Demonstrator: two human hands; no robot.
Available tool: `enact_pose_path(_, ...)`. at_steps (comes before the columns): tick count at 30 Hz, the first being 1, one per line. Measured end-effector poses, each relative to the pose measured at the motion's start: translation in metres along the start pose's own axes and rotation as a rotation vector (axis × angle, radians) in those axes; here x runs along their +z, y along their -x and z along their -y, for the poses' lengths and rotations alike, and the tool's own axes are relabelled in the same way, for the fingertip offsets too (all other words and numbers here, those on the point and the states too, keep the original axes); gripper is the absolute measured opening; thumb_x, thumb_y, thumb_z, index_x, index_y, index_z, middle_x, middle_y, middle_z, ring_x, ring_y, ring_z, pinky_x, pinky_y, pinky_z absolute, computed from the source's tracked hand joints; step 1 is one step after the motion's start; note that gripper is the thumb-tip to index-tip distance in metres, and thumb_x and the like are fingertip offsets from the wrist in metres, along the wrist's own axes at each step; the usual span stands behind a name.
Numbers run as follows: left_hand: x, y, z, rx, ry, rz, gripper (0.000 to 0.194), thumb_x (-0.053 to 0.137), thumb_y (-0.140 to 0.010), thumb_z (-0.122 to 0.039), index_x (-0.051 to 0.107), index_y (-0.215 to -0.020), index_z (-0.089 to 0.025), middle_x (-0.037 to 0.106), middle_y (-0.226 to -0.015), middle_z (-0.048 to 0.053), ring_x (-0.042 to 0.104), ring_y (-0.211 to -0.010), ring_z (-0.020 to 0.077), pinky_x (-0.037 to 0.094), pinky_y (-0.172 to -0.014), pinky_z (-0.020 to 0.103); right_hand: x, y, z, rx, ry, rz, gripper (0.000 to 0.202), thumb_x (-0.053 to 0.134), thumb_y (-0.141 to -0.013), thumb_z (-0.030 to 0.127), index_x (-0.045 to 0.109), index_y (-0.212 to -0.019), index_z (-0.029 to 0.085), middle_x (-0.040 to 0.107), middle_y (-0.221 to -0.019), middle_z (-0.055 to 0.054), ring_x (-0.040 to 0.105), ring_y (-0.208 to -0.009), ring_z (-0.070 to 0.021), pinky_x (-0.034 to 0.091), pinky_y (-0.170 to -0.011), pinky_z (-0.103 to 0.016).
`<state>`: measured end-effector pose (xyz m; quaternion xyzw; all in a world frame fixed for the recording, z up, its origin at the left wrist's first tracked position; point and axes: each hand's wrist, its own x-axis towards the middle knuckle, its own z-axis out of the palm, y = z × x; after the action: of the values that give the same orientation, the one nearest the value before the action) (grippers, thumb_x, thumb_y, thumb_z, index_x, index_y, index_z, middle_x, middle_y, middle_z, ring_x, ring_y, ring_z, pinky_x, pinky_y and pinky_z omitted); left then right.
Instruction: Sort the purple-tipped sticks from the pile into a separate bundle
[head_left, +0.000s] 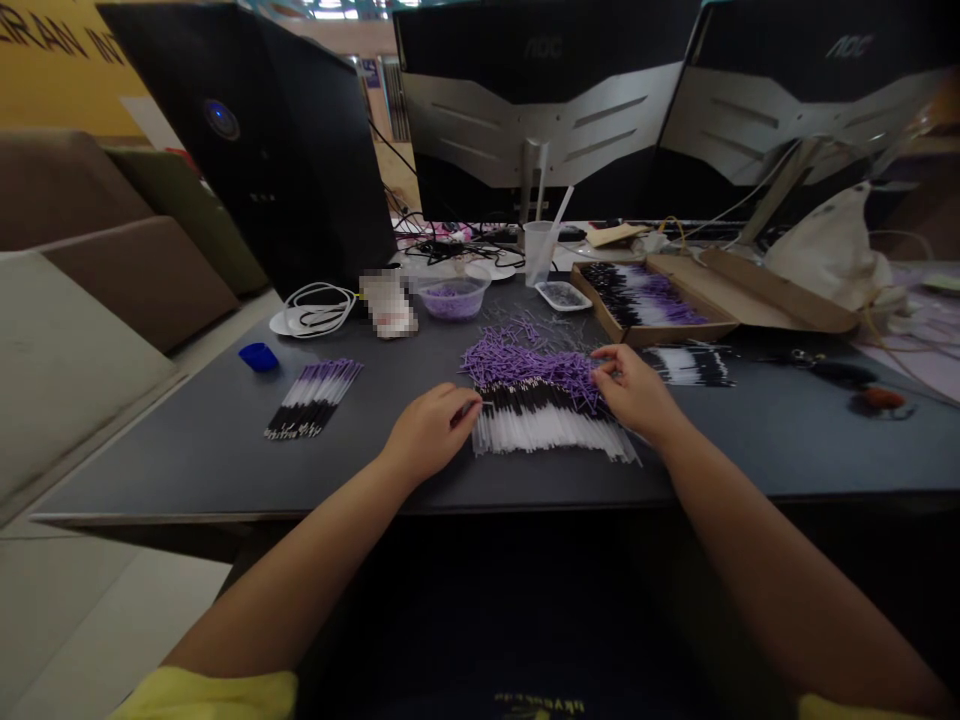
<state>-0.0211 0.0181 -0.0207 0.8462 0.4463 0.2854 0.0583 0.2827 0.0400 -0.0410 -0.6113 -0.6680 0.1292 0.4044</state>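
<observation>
Near the front edge of the dark tabletop, at its middle, lies a wide heap of purple-tipped sticks; the left hand rests curled at the heap's left end, fingertips pinched on a stick there, while the right hand pinches the purple tips at its right side. A small sorted bundle lies well apart toward the left edge with bare surface between, and a cardboard box of more sticks sits behind the right hand, toward the back edge.
</observation>
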Motion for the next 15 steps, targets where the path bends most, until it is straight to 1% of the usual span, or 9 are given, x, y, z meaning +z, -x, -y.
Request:
enact_pose_path(2, -0.001, 0.001, -0.001, 0.043, -0.046, -0.04, 0.022, 0.048, -0.091, -0.027, 0.066, -0.099, -0.018, 0.058, -0.084, 0.004, 0.054, -0.076, 0.0143, 0.044, -0.071, 0.026, 0.001, -0.001, 0.0, 0.016, -0.088, 0.023, 0.037, 0.05, -0.084, 0.026, 0.051, -0.12, 0.018, 0.062, -0.084, -0.003, 0.051, -0.054, -0.0115, 0.039, -0.054, -0.026)
enact_pose_path(4, -0.001, 0.001, -0.001, 0.091, -0.088, -0.102, 0.022, 0.048, -0.091, -0.027, 0.066, -0.097, -0.017, 0.057, -0.088, 0.006, 0.054, -0.082, 0.016, 0.043, -0.076, 0.028, 0.001, -0.002, 0.002, 0.032, -0.156, 0.04, 0.04, 0.048, -0.085, 0.025, 0.05, -0.125, 0.017, 0.06, -0.087, -0.003, 0.046, -0.05, -0.0095, 0.037, -0.049, -0.026)
enact_pose_path(6, -0.002, 0.001, -0.003, 0.133, -0.11, -0.145, 0.02, 0.048, -0.091, -0.026, 0.066, -0.096, -0.017, 0.059, -0.091, 0.007, 0.054, -0.086, 0.0176, 0.042, -0.08, 0.031, -0.001, -0.001, 0.009, 0.056, -0.21, 0.055, 0.037, 0.048, -0.086, 0.025, 0.054, -0.121, 0.017, 0.059, -0.086, -0.004, 0.043, -0.048, -0.0085, 0.035, -0.045, -0.025)
enact_pose_path(8, -0.004, 0.002, -0.006, 0.165, -0.082, -0.151, 0.019, 0.048, -0.091, -0.026, 0.064, -0.094, -0.017, 0.062, -0.09, 0.006, 0.055, -0.086, 0.0175, 0.042, -0.08, 0.031, -0.002, 0.001, 0.019, 0.091, -0.292, 0.081, 0.03, 0.051, -0.085, 0.026, 0.06, -0.112, 0.017, 0.058, -0.079, -0.002, 0.041, -0.046, -0.0077, 0.034, -0.042, -0.024)
enact_pose_path(10, -0.006, 0.004, -0.011, 0.191, 0.014, -0.117, 0.019, 0.047, -0.092, -0.026, 0.063, -0.094, -0.017, 0.065, -0.086, 0.005, 0.057, -0.081, 0.0155, 0.042, -0.078, 0.028, -0.001, 0.007, 0.033, 0.129, -0.45, 0.123, 0.022, 0.057, -0.082, 0.027, 0.061, -0.102, 0.019, 0.057, -0.074, 0.0, 0.041, -0.044, -0.0066, 0.033, -0.039, -0.022)
enact_pose_path(12, -0.007, 0.007, -0.017, 0.193, 0.131, -0.046, 0.02, 0.046, -0.093, -0.027, 0.063, -0.095, -0.017, 0.066, -0.081, 0.002, 0.058, -0.073, 0.0121, 0.043, -0.071, 0.024, 0.003, 0.015, 0.048, 0.15, -0.664, 0.174, 0.019, 0.064, -0.078, 0.028, 0.06, -0.094, 0.02, 0.058, -0.074, 0.002, 0.044, -0.042, -0.0056, 0.035, -0.037, -0.021)
enact_pose_path(15, -0.005, 0.009, -0.023, 0.161, 0.209, 0.07, 0.021, 0.047, -0.092, -0.032, 0.064, -0.095, -0.019, 0.068, -0.077, 0.0, 0.058, -0.063, 0.0092, 0.042, -0.065, 0.021, 0.013, 0.028, 0.065, 0.102, -0.882, 0.278, 0.02, 0.071, -0.075, 0.03, 0.057, -0.086, 0.019, 0.063, -0.077, 0.001, 0.052, -0.045, -0.0069, 0.042, -0.04, -0.021)
